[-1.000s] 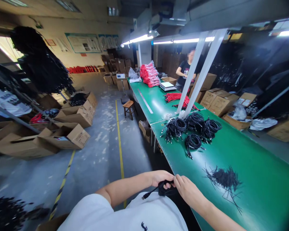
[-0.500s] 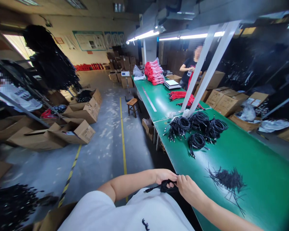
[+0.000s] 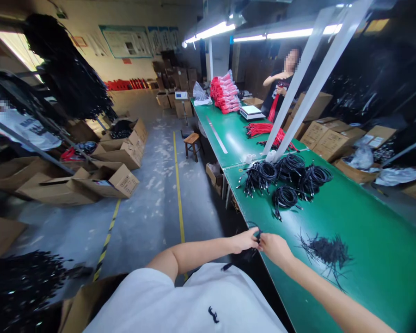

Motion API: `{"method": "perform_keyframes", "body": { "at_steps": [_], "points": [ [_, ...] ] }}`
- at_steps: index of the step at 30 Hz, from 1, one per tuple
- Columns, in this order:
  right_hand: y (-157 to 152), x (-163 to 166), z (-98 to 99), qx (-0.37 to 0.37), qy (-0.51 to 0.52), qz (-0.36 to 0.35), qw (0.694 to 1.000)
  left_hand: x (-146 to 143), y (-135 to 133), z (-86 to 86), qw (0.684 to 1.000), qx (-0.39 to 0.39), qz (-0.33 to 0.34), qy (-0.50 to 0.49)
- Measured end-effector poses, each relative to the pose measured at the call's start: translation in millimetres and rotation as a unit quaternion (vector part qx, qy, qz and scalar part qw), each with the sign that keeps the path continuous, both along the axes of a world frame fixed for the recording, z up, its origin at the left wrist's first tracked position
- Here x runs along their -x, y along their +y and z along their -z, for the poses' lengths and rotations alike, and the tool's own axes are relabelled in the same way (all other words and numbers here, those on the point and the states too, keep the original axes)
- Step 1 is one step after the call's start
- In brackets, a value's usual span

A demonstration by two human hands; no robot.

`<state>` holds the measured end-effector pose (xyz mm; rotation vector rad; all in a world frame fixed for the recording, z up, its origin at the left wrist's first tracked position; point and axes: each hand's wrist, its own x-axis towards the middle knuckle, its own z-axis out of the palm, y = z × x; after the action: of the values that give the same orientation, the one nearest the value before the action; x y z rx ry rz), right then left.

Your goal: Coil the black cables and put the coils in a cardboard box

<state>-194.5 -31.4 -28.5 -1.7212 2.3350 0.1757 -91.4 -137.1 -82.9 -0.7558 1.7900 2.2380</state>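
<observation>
In front of my shirt, near the table's edge, my left hand (image 3: 245, 241) is closed around a coiled black cable (image 3: 258, 237). My right hand (image 3: 274, 248) meets it from the other side, its fingers pinched at the same coil. One cable end with a dark plug (image 3: 226, 267) hangs down against my shirt. The fingers cover much of the coil, and whether a tie is between them is too small to make out. To the right on the green table (image 3: 370, 240) lies a loose heap of thin black ties (image 3: 327, 251).
Several coiled black cables (image 3: 284, 197) lie farther up the table, below slanted white posts (image 3: 303, 83). Beyond are red cables (image 3: 265, 131), a white scale (image 3: 251, 111) and bagged red bundles (image 3: 225, 92). A co-worker (image 3: 277, 90) stands across the table. Open cartons (image 3: 60, 187) and a stool (image 3: 192, 139) stand left.
Both hands have moved slightly up and away from my body with the cable, towards the table's edge. The view has tilted down a little. The co-worker's arm has risen.
</observation>
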Motion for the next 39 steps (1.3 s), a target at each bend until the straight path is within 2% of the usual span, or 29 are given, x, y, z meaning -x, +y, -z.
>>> {"method": "perform_keyframes", "body": {
  "at_steps": [2,3,5,7,9,11,13,15,18,20,23,26,27,30,32,36,37,39],
  "points": [
    [-4,4,-0.8,0.004,-0.006,0.021,1.0,-3,-3,-0.7,0.987,0.156,0.013,0.04],
    [-4,6,-0.9,0.008,-0.01,0.03,0.999,-6,-5,-2.8,0.967,0.247,0.031,0.058],
    [-2,8,-2.4,0.016,-0.014,0.041,0.999,-12,-12,-10.3,0.912,0.398,0.061,0.084],
    [3,7,-6.1,0.023,-0.018,0.039,0.999,-16,-19,-20.9,0.855,0.496,0.083,0.126],
    [9,3,-10.6,0.023,-0.012,0.013,1.0,-15,-27,-31.6,0.799,0.552,0.125,0.204],
    [13,-1,-13.4,0.012,0.0,-0.02,1.0,-7,-34,-38.7,0.75,0.571,0.186,0.277],
    [14,-3,-12.9,-0.006,0.021,-0.045,0.999,7,-36,-39.5,0.73,0.569,0.239,0.294],
    [14,-1,-9.1,-0.022,0.04,-0.049,0.998,21,-29,-33.4,0.752,0.562,0.242,0.246],
    [15,5,0.5,-0.037,0.058,-0.033,0.997,34,-5,-15.2,0.827,0.525,0.158,0.121],
    [19,9,7.1,-0.047,0.063,-0.023,0.997,31,13,-1.9,0.862,0.488,0.122,0.064],
    [31,8,12.9,-0.069,0.062,-0.02,0.996,14,25,10.1,0.889,0.423,0.168,0.057],
    [42,0,7.3,-0.084,0.052,-0.028,0.995,-2,16,5.5,0.886,0.412,0.183,0.111],
    [44,-5,2.3,-0.088,0.043,-0.031,0.995,-4,10,1.1,0.868,0.442,0.173,0.147],
    [45,-17,-16.6,-0.09,0.02,-0.042,0.995,2,-1,-10.2,0.799,0.5,0.232,0.241],
    [43,-20,-24.4,-0.079,0.016,-0.036,0.996,13,2,-9.0,0.789,0.512,0.244,0.237],
    [41,-13,-15.6,-0.062,0.011,0.071,0.995,21,30,10.8,0.835,0.51,0.141,0.149],
    [43,-11,-11.0,-0.063,0.009,0.099,0.993,18,36,15.4,0.853,0.487,0.135,0.132],
    [49,-9,-3.3,-0.073,0.003,0.13,0.989,10,42,20.7,0.888,0.409,0.175,0.118]
  ]
}}
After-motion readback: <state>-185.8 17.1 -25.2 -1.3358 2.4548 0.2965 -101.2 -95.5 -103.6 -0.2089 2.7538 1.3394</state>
